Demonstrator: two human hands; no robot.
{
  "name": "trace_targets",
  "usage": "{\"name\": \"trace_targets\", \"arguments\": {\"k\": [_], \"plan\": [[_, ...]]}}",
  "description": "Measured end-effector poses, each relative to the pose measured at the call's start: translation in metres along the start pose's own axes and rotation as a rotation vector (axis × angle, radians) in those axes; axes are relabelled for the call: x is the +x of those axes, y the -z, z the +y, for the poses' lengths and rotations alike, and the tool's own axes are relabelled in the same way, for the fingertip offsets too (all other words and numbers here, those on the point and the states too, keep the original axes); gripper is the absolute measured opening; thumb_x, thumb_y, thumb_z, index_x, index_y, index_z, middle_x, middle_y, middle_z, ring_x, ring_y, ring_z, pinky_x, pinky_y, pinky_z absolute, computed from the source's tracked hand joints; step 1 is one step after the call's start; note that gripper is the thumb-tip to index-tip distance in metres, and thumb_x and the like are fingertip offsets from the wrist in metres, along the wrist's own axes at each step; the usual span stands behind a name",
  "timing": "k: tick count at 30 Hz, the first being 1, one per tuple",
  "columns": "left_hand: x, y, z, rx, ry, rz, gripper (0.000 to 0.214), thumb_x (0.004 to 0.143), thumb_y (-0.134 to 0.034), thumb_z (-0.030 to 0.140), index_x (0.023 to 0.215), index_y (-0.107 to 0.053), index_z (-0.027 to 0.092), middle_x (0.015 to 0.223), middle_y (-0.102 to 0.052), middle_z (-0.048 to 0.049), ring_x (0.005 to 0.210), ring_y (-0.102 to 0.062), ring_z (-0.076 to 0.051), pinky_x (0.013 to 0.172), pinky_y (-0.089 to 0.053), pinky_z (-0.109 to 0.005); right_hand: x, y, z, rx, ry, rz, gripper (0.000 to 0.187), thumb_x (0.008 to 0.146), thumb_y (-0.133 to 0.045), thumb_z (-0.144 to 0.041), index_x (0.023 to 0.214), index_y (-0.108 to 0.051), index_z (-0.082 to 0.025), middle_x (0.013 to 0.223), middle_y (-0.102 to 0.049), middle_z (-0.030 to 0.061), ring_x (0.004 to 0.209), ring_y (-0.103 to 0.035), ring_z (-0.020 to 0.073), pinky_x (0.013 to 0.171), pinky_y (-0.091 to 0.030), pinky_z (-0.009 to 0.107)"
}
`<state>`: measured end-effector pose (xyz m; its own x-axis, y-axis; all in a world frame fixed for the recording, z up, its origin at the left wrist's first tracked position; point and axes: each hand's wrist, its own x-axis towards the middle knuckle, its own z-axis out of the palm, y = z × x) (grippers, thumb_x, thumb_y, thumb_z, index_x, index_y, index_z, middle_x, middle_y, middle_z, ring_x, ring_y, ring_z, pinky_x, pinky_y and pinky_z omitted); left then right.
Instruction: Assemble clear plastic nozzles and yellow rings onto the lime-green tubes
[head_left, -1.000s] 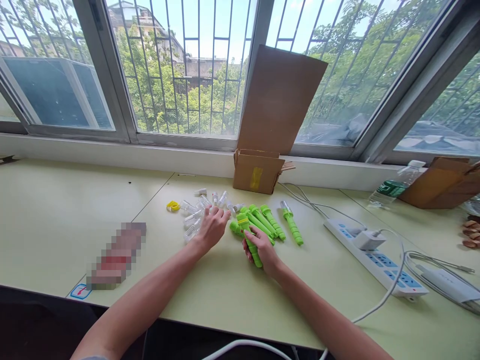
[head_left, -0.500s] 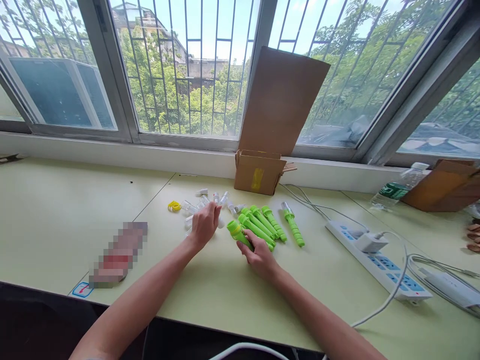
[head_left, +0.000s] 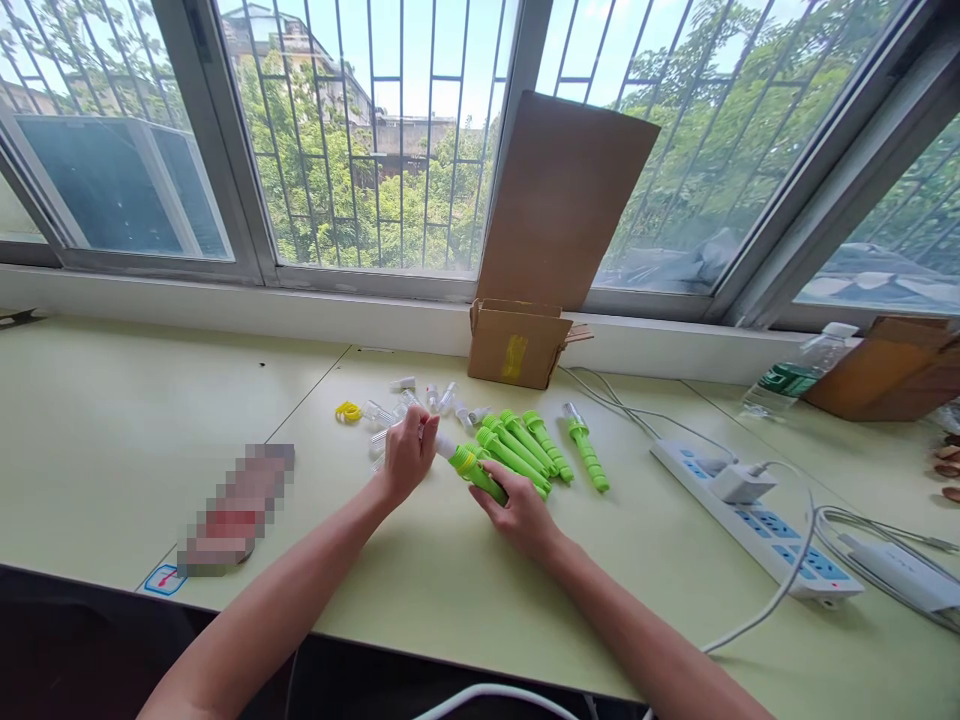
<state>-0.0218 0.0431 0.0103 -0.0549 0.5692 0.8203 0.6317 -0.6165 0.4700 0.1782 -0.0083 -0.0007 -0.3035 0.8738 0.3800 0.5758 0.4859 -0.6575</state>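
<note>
In the head view, the right hand (head_left: 519, 508) is wrapping its fingers around a green handle (head_left: 481, 476), clamped on its lower part. The left hand (head_left: 409, 458) is pinching a white-ended piece (head_left: 444, 446), its fingers together and hiding most of it. The pale worktop (head_left: 390, 590) is carrying loose clear pieces (head_left: 377, 412) beyond the left hand, with yellow rings (head_left: 348, 411) lying beside them. More green handles (head_left: 520, 452) are lying just beyond the right hand. A cardboard box (head_left: 517, 345) is standing by the barred window (head_left: 375, 170); a power strip (head_left: 754, 525) is lying to the right. The held handle is hanging above the worktop, tilting its yellow-banded, threaded mouth toward the left hand; the white end is meeting that mouth, its depth inside unclear.
</note>
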Motion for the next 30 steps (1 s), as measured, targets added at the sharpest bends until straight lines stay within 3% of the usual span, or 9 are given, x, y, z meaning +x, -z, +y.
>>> {"name": "trace_targets", "arguments": {"k": [13,30], "plan": [[-0.0018,-0.0053,-0.0002,-0.012,0.134,-0.071,0.028,0.097,-0.034,0.034,0.073,-0.039,0.022,0.052,-0.039,0.0055,0.044,-0.039,-0.011,0.047,-0.028,-0.022,-0.0004,-0.0003,0.0066,-0.004,0.010,-0.029,0.035,0.086,-0.057,-0.041,0.113,-0.064,-0.019,0.104,-0.072,0.0090,0.090,-0.067,0.0271,0.081,-0.051,0.038],[-0.0006,-0.0058,0.0032,-0.040,0.209,-0.064,0.027,0.096,-0.036,0.037,0.074,-0.041,0.021,0.053,-0.043,0.0058,0.046,-0.042,-0.010,0.048,-0.031,-0.021,-0.0005,0.0016,0.0033,0.005,0.054,-0.073,0.032,0.085,-0.057,-0.038,0.112,-0.065,-0.023,0.098,-0.072,0.0065,0.082,-0.066,0.0244,0.076,-0.051,0.035]]}}
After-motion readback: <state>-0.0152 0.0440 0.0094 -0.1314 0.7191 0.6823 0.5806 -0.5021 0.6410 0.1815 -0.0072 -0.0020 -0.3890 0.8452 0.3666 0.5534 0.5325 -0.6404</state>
